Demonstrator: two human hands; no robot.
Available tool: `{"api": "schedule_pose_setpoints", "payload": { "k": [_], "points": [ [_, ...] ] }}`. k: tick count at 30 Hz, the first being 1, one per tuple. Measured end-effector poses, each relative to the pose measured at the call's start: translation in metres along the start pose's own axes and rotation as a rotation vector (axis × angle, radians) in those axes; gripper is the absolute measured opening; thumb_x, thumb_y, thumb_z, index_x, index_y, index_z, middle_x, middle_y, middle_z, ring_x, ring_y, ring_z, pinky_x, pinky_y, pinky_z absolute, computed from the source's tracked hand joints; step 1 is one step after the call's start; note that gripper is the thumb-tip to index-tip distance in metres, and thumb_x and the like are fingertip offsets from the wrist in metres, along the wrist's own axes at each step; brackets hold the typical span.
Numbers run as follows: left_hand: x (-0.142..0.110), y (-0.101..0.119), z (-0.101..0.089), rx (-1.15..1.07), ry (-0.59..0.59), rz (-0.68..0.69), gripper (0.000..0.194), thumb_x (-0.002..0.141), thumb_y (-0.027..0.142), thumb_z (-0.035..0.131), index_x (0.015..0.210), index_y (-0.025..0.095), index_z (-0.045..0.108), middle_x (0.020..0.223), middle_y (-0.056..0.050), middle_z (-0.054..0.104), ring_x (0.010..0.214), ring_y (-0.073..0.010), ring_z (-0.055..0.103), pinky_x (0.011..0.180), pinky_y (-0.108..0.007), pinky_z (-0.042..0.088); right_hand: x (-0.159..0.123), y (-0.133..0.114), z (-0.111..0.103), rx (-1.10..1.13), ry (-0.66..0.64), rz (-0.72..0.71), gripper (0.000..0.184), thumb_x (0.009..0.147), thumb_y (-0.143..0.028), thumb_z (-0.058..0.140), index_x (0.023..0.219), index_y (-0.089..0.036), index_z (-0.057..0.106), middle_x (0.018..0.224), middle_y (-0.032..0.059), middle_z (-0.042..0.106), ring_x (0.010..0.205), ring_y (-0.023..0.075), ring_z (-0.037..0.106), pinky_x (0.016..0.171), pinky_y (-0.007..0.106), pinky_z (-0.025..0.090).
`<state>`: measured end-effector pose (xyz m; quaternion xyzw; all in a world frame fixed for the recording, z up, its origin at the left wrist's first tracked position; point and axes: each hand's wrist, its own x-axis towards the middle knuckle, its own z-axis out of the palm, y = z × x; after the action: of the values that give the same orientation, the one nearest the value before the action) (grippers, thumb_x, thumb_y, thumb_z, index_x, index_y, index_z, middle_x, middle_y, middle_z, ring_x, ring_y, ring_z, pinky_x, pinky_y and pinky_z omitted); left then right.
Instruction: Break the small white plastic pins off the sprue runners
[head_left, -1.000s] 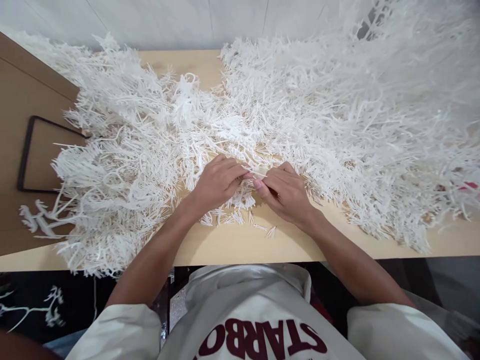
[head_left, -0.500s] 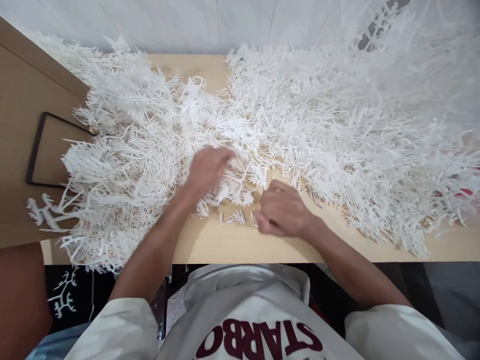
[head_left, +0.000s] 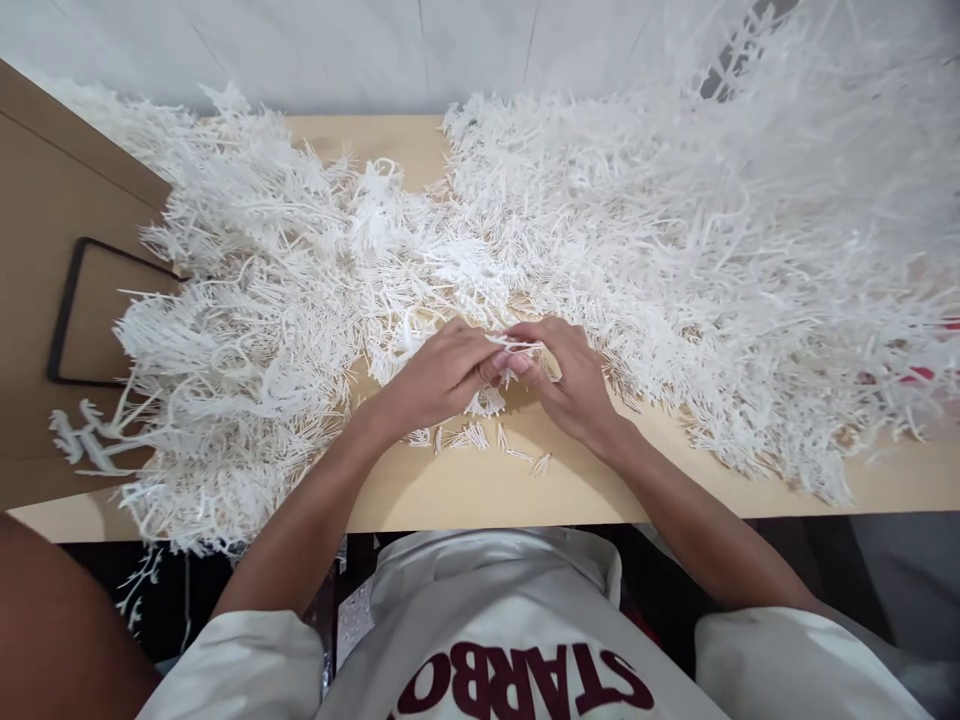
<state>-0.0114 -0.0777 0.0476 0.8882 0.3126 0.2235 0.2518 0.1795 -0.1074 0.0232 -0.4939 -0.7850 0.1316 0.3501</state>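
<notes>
My left hand (head_left: 444, 372) and my right hand (head_left: 568, 378) meet over the middle of the table, thumbs and fingertips pinched together. Between them is a thin white plastic branch (head_left: 514, 343), gripped by both; its far parts are partly hidden by my fingers. Just below the hands, another white tuft (head_left: 487, 402) shows, and I cannot tell whether it hangs from the held branch. Several short white snippets (head_left: 469, 436) lie on the wooden tabletop (head_left: 450, 500) nearer to me.
Heaps of white branching plastic sprigs spread left (head_left: 240, 340) and right (head_left: 675, 260). A brown board (head_left: 45, 430) with a black metal loop (head_left: 67, 310) stands at the left. Another person's bare limb (head_left: 60, 620) shows lower left. A pale wall (head_left: 375, 60) rises behind.
My left hand has moved right and slightly down out of the pile. My right hand has lifted from a fist near the snippets, and the two now meet on a white plastic branch.
</notes>
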Motion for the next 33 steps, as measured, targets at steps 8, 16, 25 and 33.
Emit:
{"api": "schedule_pose_setpoints", "payload": {
  "k": [8, 16, 25, 33],
  "points": [
    [0.000, -0.016, 0.014, 0.214, 0.091, 0.034, 0.027, 0.095, 0.023, 0.034, 0.081, 0.020, 0.056, 0.074, -0.001, 0.062, 0.072, -0.0144, 0.054, 0.074, -0.030, 0.037, 0.000, 0.007, 0.005, -0.105, 0.027, -0.182, 0.031, 0.093, -0.026, 0.045, 0.063, -0.020, 0.039, 0.057, -0.0043, 0.040, 0.056, 0.0097, 0.037, 0.065, 0.028, 0.034],
    [-0.005, -0.059, -0.010, 0.126, 0.526, -0.404, 0.031, 0.095, 0.038, 0.036, 0.080, 0.023, 0.059, 0.062, 0.002, 0.062, 0.056, -0.0117, 0.053, 0.060, -0.028, 0.039, -0.011, -0.022, 0.010, -0.075, -0.204, -0.716, 0.027, 0.089, -0.018, 0.046, 0.062, -0.021, 0.042, 0.055, -0.0062, 0.045, 0.056, 0.0086, 0.039, 0.063, 0.026, 0.035],
    [0.001, -0.005, 0.005, -0.299, 0.228, -0.264, 0.034, 0.097, 0.046, 0.030, 0.087, 0.019, 0.048, 0.075, 0.001, 0.063, 0.065, -0.0079, 0.063, 0.058, -0.021, 0.045, -0.001, -0.004, 0.005, -0.095, 0.109, -0.002, 0.024, 0.088, -0.037, 0.055, 0.108, -0.024, 0.056, 0.098, 0.0037, 0.063, 0.094, 0.0179, 0.056, 0.082, 0.035, 0.038],
    [0.003, -0.004, 0.014, -0.189, 0.075, -0.188, 0.035, 0.098, 0.040, 0.029, 0.078, 0.019, 0.049, 0.069, 0.003, 0.062, 0.065, -0.0081, 0.056, 0.067, -0.023, 0.043, 0.001, 0.003, 0.006, -0.085, -0.095, -0.122, 0.025, 0.096, -0.030, 0.040, 0.078, -0.022, 0.056, 0.072, -0.0015, 0.057, 0.076, 0.0127, 0.051, 0.077, 0.029, 0.034]
  ]
}}
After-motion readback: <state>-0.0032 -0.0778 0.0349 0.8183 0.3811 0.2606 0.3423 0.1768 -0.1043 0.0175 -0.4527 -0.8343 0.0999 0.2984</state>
